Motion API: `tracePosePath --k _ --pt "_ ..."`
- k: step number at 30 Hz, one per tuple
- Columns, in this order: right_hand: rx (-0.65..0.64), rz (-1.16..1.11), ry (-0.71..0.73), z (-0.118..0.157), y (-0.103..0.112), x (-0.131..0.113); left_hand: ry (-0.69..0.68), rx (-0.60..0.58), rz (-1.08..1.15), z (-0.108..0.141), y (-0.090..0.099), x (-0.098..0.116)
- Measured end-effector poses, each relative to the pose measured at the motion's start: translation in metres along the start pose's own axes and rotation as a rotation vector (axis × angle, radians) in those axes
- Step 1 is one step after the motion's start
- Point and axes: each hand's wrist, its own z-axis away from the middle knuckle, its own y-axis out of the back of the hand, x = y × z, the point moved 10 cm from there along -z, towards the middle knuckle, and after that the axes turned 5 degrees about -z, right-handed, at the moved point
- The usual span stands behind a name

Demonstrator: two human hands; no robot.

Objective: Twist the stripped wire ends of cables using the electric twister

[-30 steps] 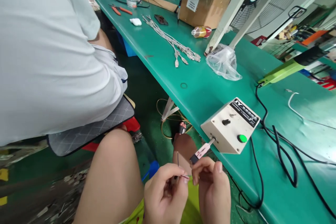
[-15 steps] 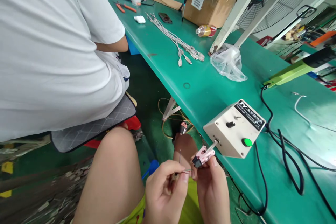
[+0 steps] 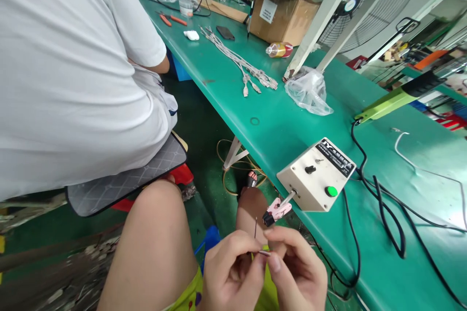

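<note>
My left hand (image 3: 233, 267) is closed in a pinch on thin wires (image 3: 264, 253), and one dark strand (image 3: 256, 227) sticks up above its fingers. My right hand (image 3: 297, 267) pinches the other end of the wires, its fingertips meeting those of the left. Just above both hands, a pink clip (image 3: 279, 210) with a black tip sits on the metal shaft (image 3: 289, 198) of a beige control box (image 3: 302, 187). The box has a black knob and a green button. Neither hand touches the clip. My fingers hide most of the wires.
On the green table (image 3: 233, 102) lie a bundle of white USB cables (image 3: 237, 60), a plastic bag (image 3: 309, 91), a bottle (image 3: 280, 49) and a phone (image 3: 225, 33). A light-green-handled tool (image 3: 386, 104) with black cord is at right. A person in a white shirt (image 3: 73, 82) sits left.
My right hand has come off the pink clip and moved down to the wires beside my left hand. The view has shifted slightly.
</note>
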Motion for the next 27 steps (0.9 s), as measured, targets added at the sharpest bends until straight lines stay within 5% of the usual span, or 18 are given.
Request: tracePosePath --k 16,27 --pt "-0.058 -0.085 0.090 -0.003 0.000 -0.008 0.113 -0.102 0.149 0.014 -0.008 -0.018" --pt "0.075 -0.197 -0.126 -0.003 0.007 0.034 0.166 0.024 0.077 0.017 0.004 -0.029"
